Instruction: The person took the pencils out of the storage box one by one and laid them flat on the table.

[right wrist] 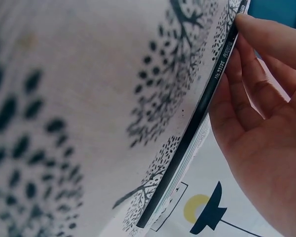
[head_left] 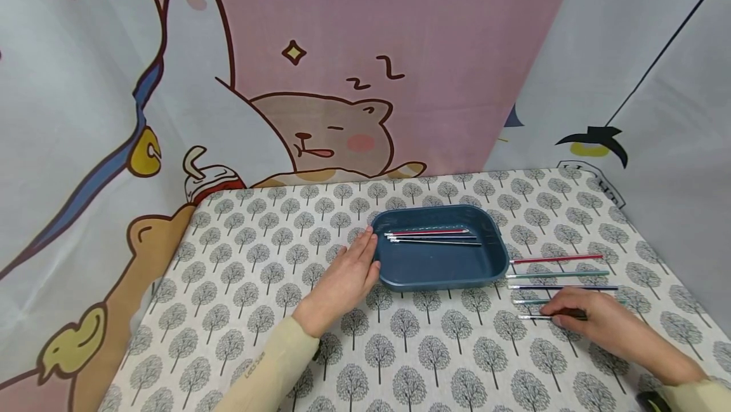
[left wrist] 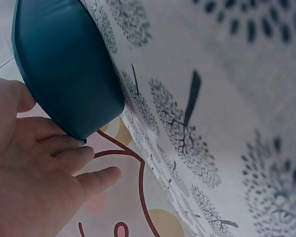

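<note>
My left hand (head_left: 345,275) rests against the left end of a dark blue plastic tray (head_left: 440,285), its fingers straight along the outer wall and rim. Inside the tray several thin pencils (head_left: 434,237) lie side by side, one of them red. My right hand (head_left: 588,313) pinches a black pencil (right wrist: 187,138) between thumb and fingertips, close over the cloth to the right of the tray. Pale lettering and a flat dark end show on it in the right wrist view. Above this hand lie a red pencil (head_left: 562,259), a green pencil (head_left: 562,274) and a dark blue pencil (head_left: 548,287).
Another greenish pencil (head_left: 525,301) lies just beyond the right hand, partly covered by it. A white tablecloth (head_left: 257,298) with grey tree prints covers the table. Behind it hangs a cartoon-printed curtain (head_left: 342,18), which also runs along both sides.
</note>
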`<state>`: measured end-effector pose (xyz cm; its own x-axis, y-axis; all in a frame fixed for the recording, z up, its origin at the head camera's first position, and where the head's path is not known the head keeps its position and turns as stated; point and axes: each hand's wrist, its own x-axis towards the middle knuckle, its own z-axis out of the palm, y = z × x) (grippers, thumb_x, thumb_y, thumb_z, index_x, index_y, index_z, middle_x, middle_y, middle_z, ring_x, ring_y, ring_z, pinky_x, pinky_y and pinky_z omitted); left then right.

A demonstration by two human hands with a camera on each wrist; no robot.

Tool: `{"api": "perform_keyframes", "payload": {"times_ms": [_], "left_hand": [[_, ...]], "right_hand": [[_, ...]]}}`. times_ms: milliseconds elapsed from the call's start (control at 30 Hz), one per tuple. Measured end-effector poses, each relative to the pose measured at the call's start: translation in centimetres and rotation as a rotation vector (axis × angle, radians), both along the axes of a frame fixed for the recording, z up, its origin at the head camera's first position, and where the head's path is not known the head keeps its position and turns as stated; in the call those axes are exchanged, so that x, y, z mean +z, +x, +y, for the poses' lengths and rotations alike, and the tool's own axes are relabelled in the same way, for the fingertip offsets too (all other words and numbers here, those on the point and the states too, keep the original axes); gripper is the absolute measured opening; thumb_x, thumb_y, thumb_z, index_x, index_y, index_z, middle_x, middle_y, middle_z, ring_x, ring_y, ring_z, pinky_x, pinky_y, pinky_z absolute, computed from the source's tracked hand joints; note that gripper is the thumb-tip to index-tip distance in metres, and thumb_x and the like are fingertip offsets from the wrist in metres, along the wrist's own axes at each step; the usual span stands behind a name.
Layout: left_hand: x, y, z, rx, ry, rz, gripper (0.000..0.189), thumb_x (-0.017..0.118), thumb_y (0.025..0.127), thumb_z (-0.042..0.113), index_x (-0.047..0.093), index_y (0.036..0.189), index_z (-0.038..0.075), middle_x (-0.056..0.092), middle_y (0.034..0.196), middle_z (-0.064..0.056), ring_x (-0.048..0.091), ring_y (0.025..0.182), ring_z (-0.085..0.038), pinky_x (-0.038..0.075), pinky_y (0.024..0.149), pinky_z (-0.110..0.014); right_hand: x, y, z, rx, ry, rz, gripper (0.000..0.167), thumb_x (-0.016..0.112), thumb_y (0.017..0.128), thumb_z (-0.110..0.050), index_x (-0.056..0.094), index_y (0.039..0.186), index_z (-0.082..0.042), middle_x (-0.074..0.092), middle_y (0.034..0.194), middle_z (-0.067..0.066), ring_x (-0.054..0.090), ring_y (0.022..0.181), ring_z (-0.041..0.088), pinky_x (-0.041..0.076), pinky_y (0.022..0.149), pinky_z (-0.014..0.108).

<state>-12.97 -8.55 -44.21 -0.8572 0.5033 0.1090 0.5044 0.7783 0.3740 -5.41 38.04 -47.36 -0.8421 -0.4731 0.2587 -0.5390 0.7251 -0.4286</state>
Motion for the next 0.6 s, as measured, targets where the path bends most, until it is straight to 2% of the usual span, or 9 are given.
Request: {"api": "perform_keyframes", "payload": {"times_ms": [233,367,500,600], "left_hand": [[0.0,0.0,0.0,-0.001,-0.004,-0.005,0.059,0.045,0.111,0.028,0.031,0.16,-0.002,0.02,0.17,-0.016,0.026,0.154,-0.033,0.032,0.119,-0.062],[0.0,0.0,0.0,-0.001,-0.009,-0.006,0.059,0.045,0.111,0.029,0.03,0.16,-0.001,0.018,0.17,-0.015,0.027,0.154,-0.034,0.032,0.119,-0.062],[0.0,0.0,0.0,0.001,-0.009,-0.001,0.059,0.045,0.111,0.029,0.032,0.16,-0.002,0.02,0.17,-0.016,0.025,0.155,-0.032,0.032,0.119,-0.062],[0.0,0.0,0.0,0.003,-0.01,-0.001,0.06,0.045,0.111,0.029,0.032,0.16,-0.002,0.021,0.17,-0.017,0.025,0.155,-0.032,0.032,0.119,-0.062]], "right_hand": [[0.6,0.2,-0.2,-0.038,0.018,-0.078,0.033,0.087,0.078,-0.003,0.079,0.1,-0.027,0.07,0.099,-0.019,0.063,0.088,-0.005,0.053,0.066,0.017],[1.5,0.7,-0.5,-0.099,0.022,-0.109,0.031,0.088,0.08,-0.008,0.078,0.102,-0.028,0.069,0.1,-0.019,0.062,0.089,-0.005,0.056,0.066,0.022],[3.1,0.9,-0.8,-0.134,0.041,-0.074,0.032,0.087,0.081,-0.007,0.078,0.104,-0.028,0.068,0.104,-0.018,0.061,0.092,-0.004,0.056,0.065,0.026],[4.1,0.8,-1.1,-0.144,0.059,-0.004,0.036,0.087,0.08,-0.006,0.078,0.106,-0.029,0.069,0.108,-0.017,0.06,0.099,-0.004,0.056,0.069,0.024]]}}
